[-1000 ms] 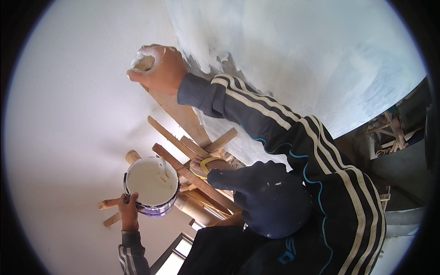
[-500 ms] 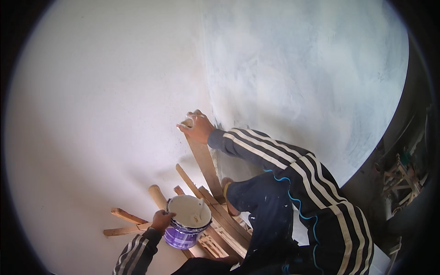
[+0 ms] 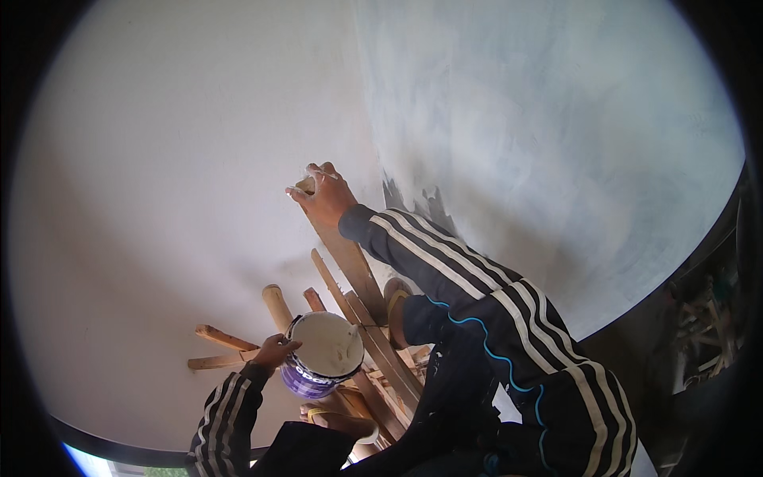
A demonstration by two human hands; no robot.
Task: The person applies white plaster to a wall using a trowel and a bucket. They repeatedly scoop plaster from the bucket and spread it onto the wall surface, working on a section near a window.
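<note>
My left hand (image 3: 274,353) grips the left rim of a purple and white bucket (image 3: 308,383), tilted a little and holding off-white paste (image 3: 327,342). Farther up, beside the wall corner, my right hand (image 3: 328,199) is closed around a small tan piece (image 3: 306,185) smeared with white. Whether this is a tool or the end of the wood below it, I cannot tell. White smears cover the fingers too. A broad wooden plank (image 3: 346,256) runs down from under that hand. Dark grey patches (image 3: 429,205) mark the wall just right of the hand.
Wooden beams (image 3: 389,362), a round pole (image 3: 276,306) and several sticks (image 3: 225,338) form a rough stand below me. A sandalled foot (image 3: 395,298) rests there. A plain wall (image 3: 159,199) meets a blue-white streaked wall (image 3: 572,159). Scrap wood (image 3: 715,326) lies at far right.
The view has shifted, so the bucket and beams sit higher. My right hand appears farther up and left, and more of the dark wall patches shows. Both hands keep their grips.
</note>
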